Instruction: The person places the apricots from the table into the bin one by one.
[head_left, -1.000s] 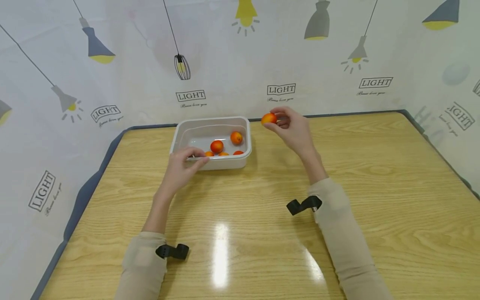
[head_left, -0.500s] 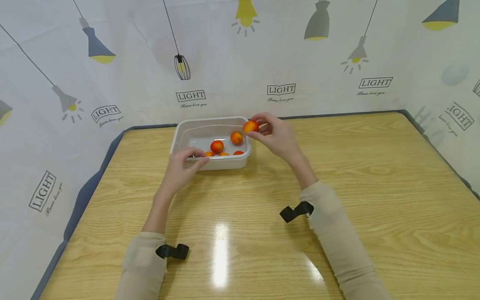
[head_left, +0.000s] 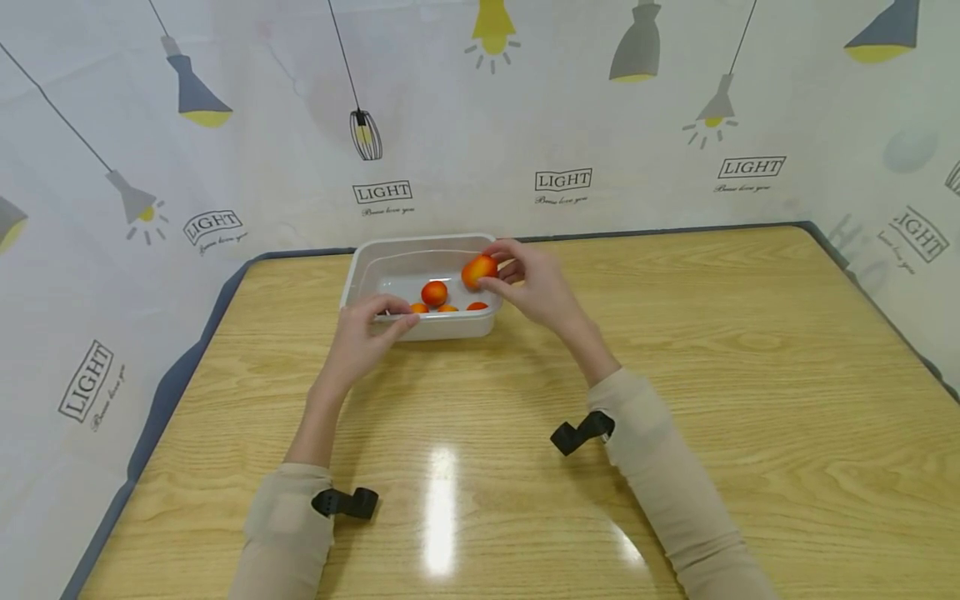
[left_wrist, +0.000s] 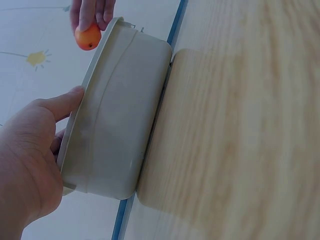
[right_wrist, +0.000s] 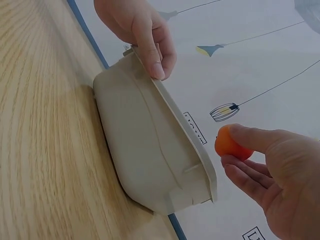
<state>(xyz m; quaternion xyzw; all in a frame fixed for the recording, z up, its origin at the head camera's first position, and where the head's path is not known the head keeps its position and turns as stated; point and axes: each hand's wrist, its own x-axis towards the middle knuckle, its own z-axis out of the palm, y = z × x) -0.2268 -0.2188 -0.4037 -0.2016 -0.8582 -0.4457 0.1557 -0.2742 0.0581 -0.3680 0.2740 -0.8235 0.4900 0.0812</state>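
My right hand pinches a small orange-red fruit between thumb and fingertips, over the right end of a white plastic box. In the right wrist view this fruit is above the level of the box rim. Several similar fruits lie in the box, one red-orange fruit near its middle. The front wall partly hides others, and the held fruit covers one at the right end. With thumb outside and fingers inside, my left hand grips the front left rim of the box.
The box stands near the back edge of a wood-grain table. Behind it rises a pale backdrop printed with lamps. A black wrist camera juts from the right sleeve, another black camera from the left.
My right hand has carried the fruit leftward and down, from beside the box to over its right end. The left hand has stayed on the rim.
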